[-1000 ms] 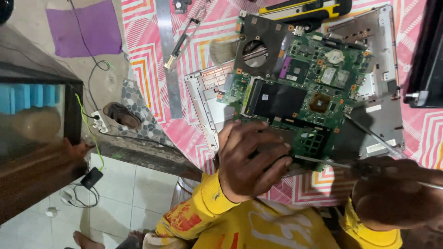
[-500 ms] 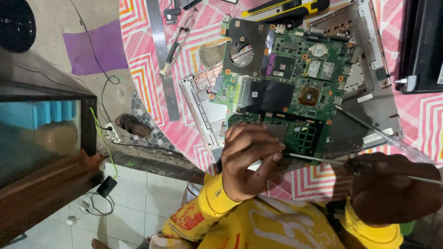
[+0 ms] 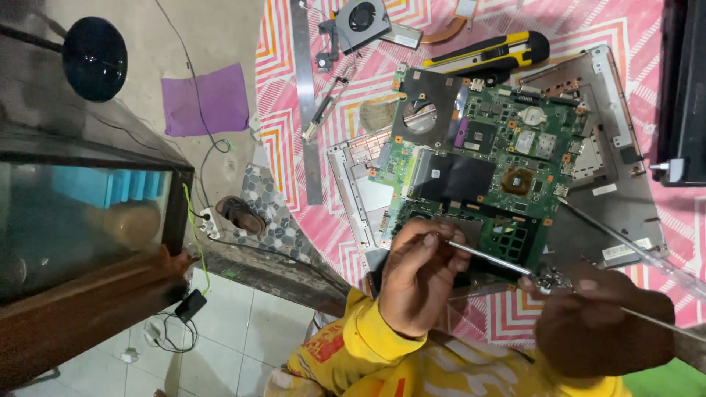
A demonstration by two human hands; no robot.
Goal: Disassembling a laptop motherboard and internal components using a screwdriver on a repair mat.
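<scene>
Two hands work at the near edge of a green laptop motherboard (image 3: 485, 162). The left hand (image 3: 419, 279) pinches the tip end of a thin metal rod (image 3: 489, 257) between thumb and fingers, just over the board's near edge. The right hand (image 3: 599, 320) is closed around a small metal piece (image 3: 548, 279) at the rod's other end, and a second long thin rod (image 3: 625, 246) runs past it to the right. Both wrists wear yellow sleeves (image 3: 346, 353).

The motherboard lies flat in a grey laptop base shell (image 3: 610, 198), chips and a dark square socket showing, with a round cut-out at its far left corner. Everything rests on a worktop under a pink cloth with zigzag stripes (image 3: 294, 95). Farther off lie a cooling fan with copper pipe (image 3: 364, 18), a yellow and black utility knife (image 3: 489, 55) and a long metal ruler (image 3: 305, 88). A black laptop part (image 3: 684, 88) sits at the right edge.

Left of the worktop, a glass tank in a wooden frame (image 3: 81, 220) stands on a white tiled floor (image 3: 220, 345), with a purple cloth (image 3: 206, 99), cables and a sandal (image 3: 239, 213) nearby.
</scene>
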